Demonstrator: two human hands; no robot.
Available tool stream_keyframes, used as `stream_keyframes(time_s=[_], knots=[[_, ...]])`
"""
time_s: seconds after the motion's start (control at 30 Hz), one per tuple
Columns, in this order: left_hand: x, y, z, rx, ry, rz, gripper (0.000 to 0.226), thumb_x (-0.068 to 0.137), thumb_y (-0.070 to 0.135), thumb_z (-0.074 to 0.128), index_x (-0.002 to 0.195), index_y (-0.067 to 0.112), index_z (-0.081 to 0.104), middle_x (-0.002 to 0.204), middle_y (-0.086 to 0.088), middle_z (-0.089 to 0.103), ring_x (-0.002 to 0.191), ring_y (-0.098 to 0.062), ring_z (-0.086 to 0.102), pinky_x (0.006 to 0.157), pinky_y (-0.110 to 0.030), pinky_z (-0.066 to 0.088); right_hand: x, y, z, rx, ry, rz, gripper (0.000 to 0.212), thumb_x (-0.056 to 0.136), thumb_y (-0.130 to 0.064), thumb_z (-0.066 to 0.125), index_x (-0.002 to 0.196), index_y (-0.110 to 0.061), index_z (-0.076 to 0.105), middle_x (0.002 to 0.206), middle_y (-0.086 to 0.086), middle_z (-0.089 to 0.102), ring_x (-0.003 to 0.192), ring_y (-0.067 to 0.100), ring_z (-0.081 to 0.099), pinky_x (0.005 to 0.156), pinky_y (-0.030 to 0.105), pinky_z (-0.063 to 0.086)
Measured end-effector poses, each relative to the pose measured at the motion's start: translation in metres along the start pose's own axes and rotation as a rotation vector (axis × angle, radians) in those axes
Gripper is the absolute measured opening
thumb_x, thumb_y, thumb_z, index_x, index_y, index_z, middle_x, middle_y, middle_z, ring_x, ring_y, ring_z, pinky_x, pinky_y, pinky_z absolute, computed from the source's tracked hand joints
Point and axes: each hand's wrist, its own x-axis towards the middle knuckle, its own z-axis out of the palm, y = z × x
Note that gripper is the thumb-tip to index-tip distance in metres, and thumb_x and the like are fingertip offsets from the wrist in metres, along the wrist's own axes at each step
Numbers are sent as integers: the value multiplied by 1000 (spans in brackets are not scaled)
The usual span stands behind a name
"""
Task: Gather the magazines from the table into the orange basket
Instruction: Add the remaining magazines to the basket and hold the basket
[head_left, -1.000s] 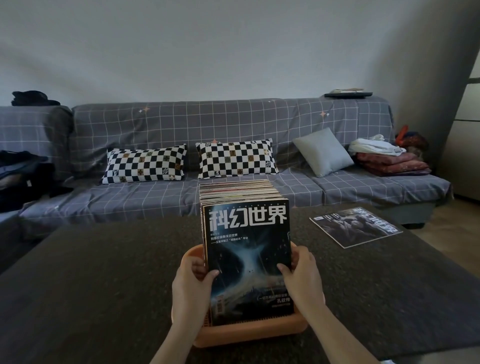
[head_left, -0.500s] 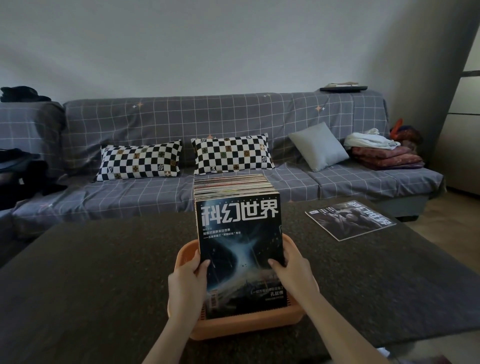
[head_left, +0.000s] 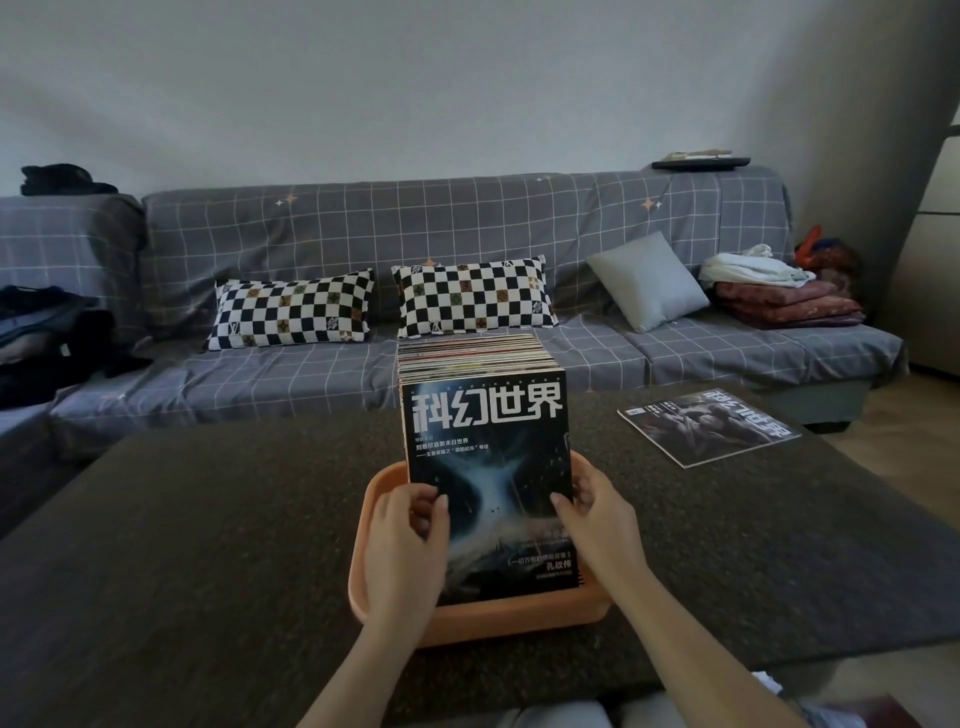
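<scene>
Grey checked sofa (head_left: 467, 249) against pale wall (head_left: 415, 78).

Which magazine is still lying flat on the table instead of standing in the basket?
The lone magazine lying face up at the table's far right. All the others stand upright, packed in the orange basket.

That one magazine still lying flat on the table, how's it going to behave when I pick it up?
The thin dark-covered magazine lying flat on the dark speckled table will probably sag if lifted by one edge. It looks light. Its cover seems glossy, so it may slide rather than lift.
</scene>
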Motion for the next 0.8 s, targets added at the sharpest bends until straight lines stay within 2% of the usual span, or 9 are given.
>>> stream_keyframes(time_s=[0.07, 0.13, 0.23, 0.3, 0.4, 0.53, 0.7, 0.8], knots=[[-4, 8, 6, -12, -58, 46, 7, 90, 28, 61, 94, 32, 59, 91, 15, 58, 76, 1, 57, 61, -14, 44, -4, 0, -2, 36, 6, -21, 58, 85, -14, 65, 132, -37, 41, 114, -19, 58, 96, -17, 53, 82, 2, 41], [-7, 17, 16, -50, -137, 65, 7, 90, 28, 59, 93, 34, 58, 92, 15, 58, 77, 2, 58, 63, -14, 46, -6, 2, -6, 51, 24, -19, 52, 86, -15, 65, 130, -33, 45, 109, -22, 55, 88, -22, 50, 71, -5, 38], [-10, 37, 38, -94, -288, 51, 8, 92, 31, 56, 95, 39, 55, 97, 13, 59, 82, 2, 59, 69, -18, 51, -8, 8, -22, 16, 74, 15, 42, 86, -23, 64, 126, -21, 53, 112, -10, 62, 90, -8, 52, 69, 3, 38], [-11, 53, 57, -91, -364, 63, 12, 94, 32, 54, 92, 43, 51, 95, 14, 60, 83, 4, 58, 69, -14, 46, -7, 15, -36, 23, 108, 38, 40, 87, -22, 63, 126, -19, 54, 114, -5, 63, 93, 0, 54, 71, 6, 37], [-12, 76, 88, -120, -433, 88, 10, 94, 32, 54, 92, 42, 54, 94, 14, 59, 82, 5, 56, 64, -9, 40, -6, 28, -63, 10, 184, 49, 38, 88, -20, 63, 125, -18, 56, 114, -2, 65, 96, 3, 56, 73, 7, 37], [-9, 106, 134, -197, -564, 88, 10, 96, 29, 53, 96, 39, 53, 88, 10, 62, 72, -1, 60, 55, -12, 45, 4, 53, -98, -34, 268, 84, 35, 89, -21, 61, 124, -20, 57, 112, -1, 66, 97, 6, 58, 81, 19, 42], [13, 132, 213, -128, -687, 47, 6, 96, 29, 51, 101, 32, 52, 100, 5, 61, 84, -6, 60, 68, -19, 46, 35, 93, -131, -53, 303, 177, 35, 91, -26, 58, 125, -22, 55, 109, -5, 64, 94, 7, 57, 81, 25, 47], [33, 137, 267, -14, -736, 37, 15, 96, 29, 51, 108, 22, 56, 107, 0, 61, 93, -12, 59, 79, -27, 50, 60, 120, -141, -88, 305, 254, 35, 90, -28, 58, 125, -24, 55, 106, -5, 62, 92, 6, 57, 81, 28, 51]])
